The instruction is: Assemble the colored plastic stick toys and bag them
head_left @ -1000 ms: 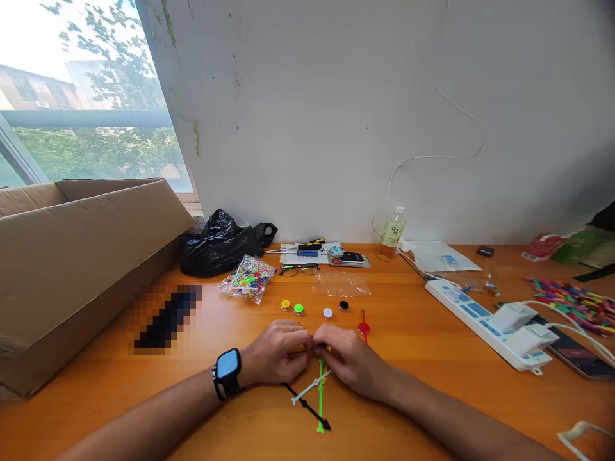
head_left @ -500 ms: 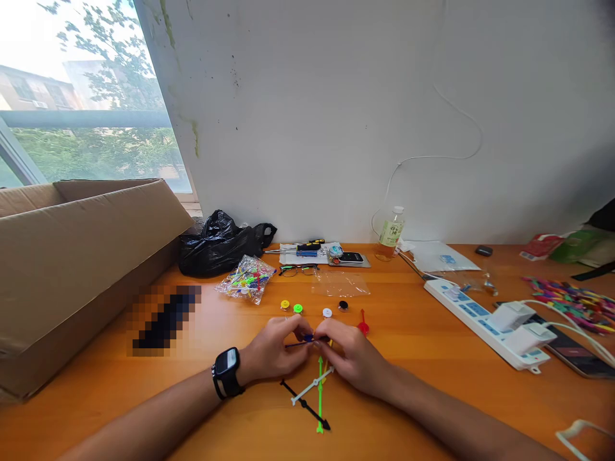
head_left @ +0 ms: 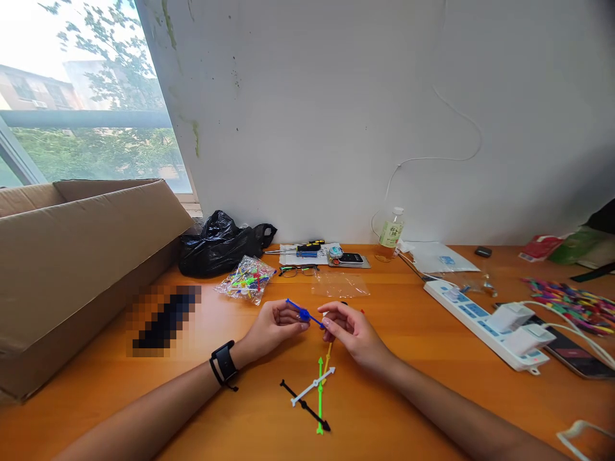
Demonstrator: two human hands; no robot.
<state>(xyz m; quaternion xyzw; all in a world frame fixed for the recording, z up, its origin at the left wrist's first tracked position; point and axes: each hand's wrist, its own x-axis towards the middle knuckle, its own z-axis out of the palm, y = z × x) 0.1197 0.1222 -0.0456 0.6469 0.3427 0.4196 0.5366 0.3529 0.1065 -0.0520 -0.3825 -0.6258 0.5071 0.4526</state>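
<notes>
A blue arrow spinner with a round hub is raised above the table, tilted down to the right. My left hand, with a black watch on its wrist, has thumb and fingers closed about its hub and left part. My right hand pinches its right end at the fingertips. Below lie a green arrow, a white arrow and a black arrow, crossing one another. A yellow arrow lies partly under the white one. The small round pieces behind my hands are mostly hidden.
A cardboard box stands on the left, near a black plastic bag. A clear bag of coloured arrows and glasses lie farther back. To the right are a bottle, a power strip and a phone.
Both hands have risen slightly and parted, bringing the blue spinner into full view and tilting it. The round pieces behind are now largely covered. The arrows on the table have not moved.
</notes>
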